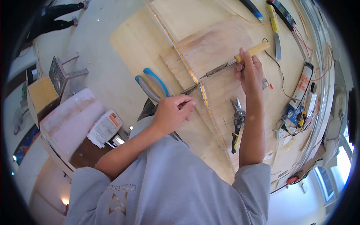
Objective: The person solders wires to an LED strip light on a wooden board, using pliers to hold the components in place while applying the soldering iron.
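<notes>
My right hand point(250, 72) grips the wooden handle of a soldering iron point(219, 70). Its tip points left, close to a yellow-orange LED strip point(172, 40) that runs across the boards. My left hand point(173, 111) has curled fingers near the strip; whatever they hold, if anything, is hidden. Just above that hand lie pliers point(154, 83) with blue and grey handles, their jaws reaching to the strip and their middle partly covered by the hand. Snips point(237, 122) with black and yellow handles lie beside my right forearm.
At the upper right lie a yellow-handled scraper point(275, 32) and a dark-handled tool point(252, 9). A sealant tube point(303, 82) and a power strip point(294, 112) with cables stand farther right. A stool point(62, 73) is at left. Another person's legs point(56, 17) show at upper left.
</notes>
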A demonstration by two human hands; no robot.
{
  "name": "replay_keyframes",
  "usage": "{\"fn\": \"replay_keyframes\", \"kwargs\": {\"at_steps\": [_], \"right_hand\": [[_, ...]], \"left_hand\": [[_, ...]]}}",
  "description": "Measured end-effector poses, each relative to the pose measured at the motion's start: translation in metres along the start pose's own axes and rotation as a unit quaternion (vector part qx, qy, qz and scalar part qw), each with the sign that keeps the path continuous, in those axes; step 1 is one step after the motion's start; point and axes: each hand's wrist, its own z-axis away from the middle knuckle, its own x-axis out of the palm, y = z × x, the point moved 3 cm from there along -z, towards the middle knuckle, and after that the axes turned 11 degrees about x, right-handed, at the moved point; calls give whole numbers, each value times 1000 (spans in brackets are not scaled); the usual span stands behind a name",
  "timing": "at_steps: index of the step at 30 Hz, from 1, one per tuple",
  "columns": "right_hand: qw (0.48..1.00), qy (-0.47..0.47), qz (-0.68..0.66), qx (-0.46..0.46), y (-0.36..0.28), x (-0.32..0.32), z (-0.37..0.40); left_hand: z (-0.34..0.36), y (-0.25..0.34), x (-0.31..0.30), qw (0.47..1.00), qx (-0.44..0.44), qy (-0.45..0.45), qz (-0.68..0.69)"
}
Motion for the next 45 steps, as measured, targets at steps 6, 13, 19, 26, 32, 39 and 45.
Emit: {"fn": "replay_keyframes", "kwargs": {"at_steps": [6,13,19,26,32,39,45], "right_hand": [[999,15,-27,14,1,-2,-2],[999,4,-45,19,1,-1,-1],[998,-5,-54,11,-1,0,-2],[1000,-13,-22,14,-1,0,0],[1000,-9,-7,5,2,-1,-2],[1000,-1,-3,11,0,-1,0],[1000,2,-8,9,0,-1,-1]], "left_hand": [[-9,-2,19,998,-16,35,58],[-26,-11,33,996,2,83,12],[-29,-4,34,996,12,85,-28],[-27,-15,37,993,34,105,35],[-26,-21,37,992,53,111,2],[-27,-18,36,993,42,107,2],[-26,-17,35,993,66,96,6]]}}
